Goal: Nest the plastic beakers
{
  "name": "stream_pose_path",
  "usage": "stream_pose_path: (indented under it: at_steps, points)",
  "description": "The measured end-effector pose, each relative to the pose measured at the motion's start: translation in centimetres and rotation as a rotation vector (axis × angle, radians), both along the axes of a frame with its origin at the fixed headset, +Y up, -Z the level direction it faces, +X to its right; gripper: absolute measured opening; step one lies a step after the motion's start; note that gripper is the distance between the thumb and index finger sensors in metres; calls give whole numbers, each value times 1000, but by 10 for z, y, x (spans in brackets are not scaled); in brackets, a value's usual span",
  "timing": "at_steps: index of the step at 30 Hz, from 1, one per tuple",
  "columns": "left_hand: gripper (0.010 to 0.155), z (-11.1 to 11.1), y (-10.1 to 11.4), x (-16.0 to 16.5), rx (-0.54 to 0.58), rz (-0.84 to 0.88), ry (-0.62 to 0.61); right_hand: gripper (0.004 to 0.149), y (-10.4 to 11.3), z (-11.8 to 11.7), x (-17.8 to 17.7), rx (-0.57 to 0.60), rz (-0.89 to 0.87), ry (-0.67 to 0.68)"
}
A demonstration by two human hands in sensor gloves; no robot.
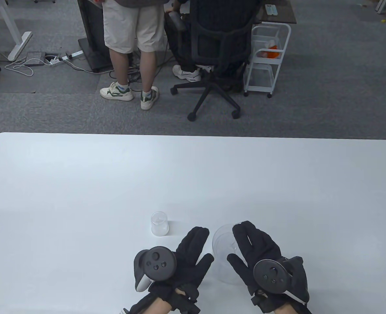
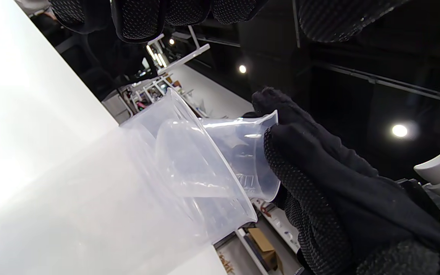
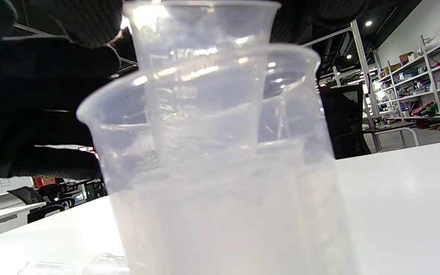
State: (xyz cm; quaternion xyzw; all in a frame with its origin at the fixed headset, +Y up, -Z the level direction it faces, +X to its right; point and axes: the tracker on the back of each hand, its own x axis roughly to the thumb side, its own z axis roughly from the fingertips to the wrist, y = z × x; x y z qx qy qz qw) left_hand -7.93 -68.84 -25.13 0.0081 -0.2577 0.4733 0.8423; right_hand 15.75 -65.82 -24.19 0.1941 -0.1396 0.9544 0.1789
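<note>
The middle beaker (image 2: 239,152), light, stiff and slick, is pinched at its rim by the right hand (image 1: 261,255), inside the large beaker (image 3: 220,183); the left hand (image 1: 179,261) is held open beside it.

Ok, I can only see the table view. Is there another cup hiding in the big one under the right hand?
Observer: Yes. The left wrist view shows a middle beaker partway inside the big beaker.
Operator: Who's holding it?
Observer: The right hand grips it at its top rim.
Operator: Is it all the way in?
Observer: Not fully. In the right wrist view its rim stands above the big beaker's rim.
</note>
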Motion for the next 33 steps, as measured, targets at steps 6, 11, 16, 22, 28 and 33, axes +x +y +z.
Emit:
stream_pose_path:
  at_steps: [6,11,16,22,28,33]
  points:
    - [71,-5,2,-7,-6,9,21,72,-3,-1,5,-1,-76,11]
    - [71,-17,14,-20,19,-48,69,72,-4,-1,16,4,-173,17]
    - [72,-31,32,-35,37,-124,149,73,-9,-2,28,-11,-322,25]
    - [71,-55,40,-50,-51,-258,226,73,-11,-3,34,-40,-431,53]
    - [71,-80,31,-57,-121,-412,299,73,-14,-3,35,-61,-472,74]
    - [71,-96,17,-52,-180,-567,328,73,-13,-2,35,-61,-481,79]
